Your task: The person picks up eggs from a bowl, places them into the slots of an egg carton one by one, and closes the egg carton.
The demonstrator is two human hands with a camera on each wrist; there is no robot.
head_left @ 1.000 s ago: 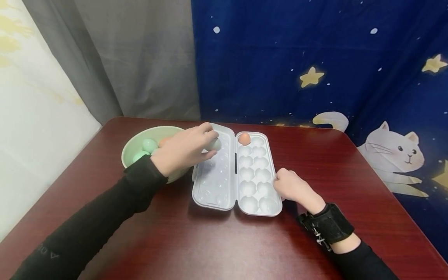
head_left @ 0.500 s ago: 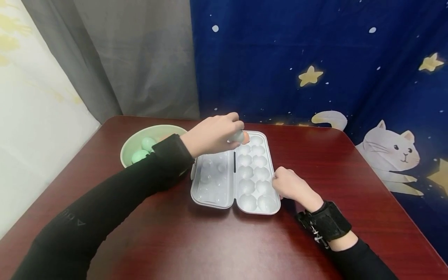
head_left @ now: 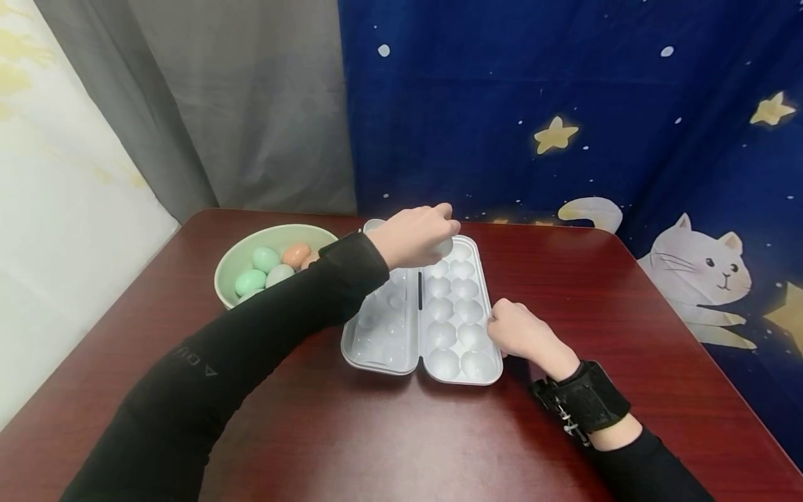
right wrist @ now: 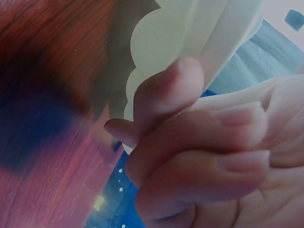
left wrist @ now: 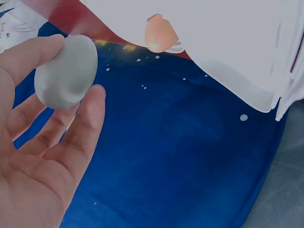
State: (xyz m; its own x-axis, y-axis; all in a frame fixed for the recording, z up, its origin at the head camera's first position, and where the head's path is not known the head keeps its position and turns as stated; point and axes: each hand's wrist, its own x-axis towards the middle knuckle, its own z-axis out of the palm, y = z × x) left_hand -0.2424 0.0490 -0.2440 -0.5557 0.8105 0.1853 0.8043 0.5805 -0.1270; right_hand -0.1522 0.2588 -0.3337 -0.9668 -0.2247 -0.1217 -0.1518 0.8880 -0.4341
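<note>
My left hand [head_left: 417, 237] pinches a pale grey egg [left wrist: 69, 71] between thumb and fingertips, over the far end of the egg carton [head_left: 454, 348]. This white carton lies with its lid [head_left: 379, 341] folded back to the left. In the left wrist view an orange egg [left wrist: 160, 35] sits in a far cup; the left hand hides it in the head view. My right hand [head_left: 527, 331] grips the carton's right edge, its fingers curled [right wrist: 199, 185] in the right wrist view against the cups' scalloped underside.
At the left stands a light green bowl [head_left: 228, 258] with several green, orange and grey eggs, partly covered by the left sleeve [head_left: 251, 362]. The dark red table [head_left: 401, 439] ends at the back before grey and blue curtains.
The left hand has moved right with the grey egg, from over the lid to the carton's far cups. The right hand stays at the carton's edge.
</note>
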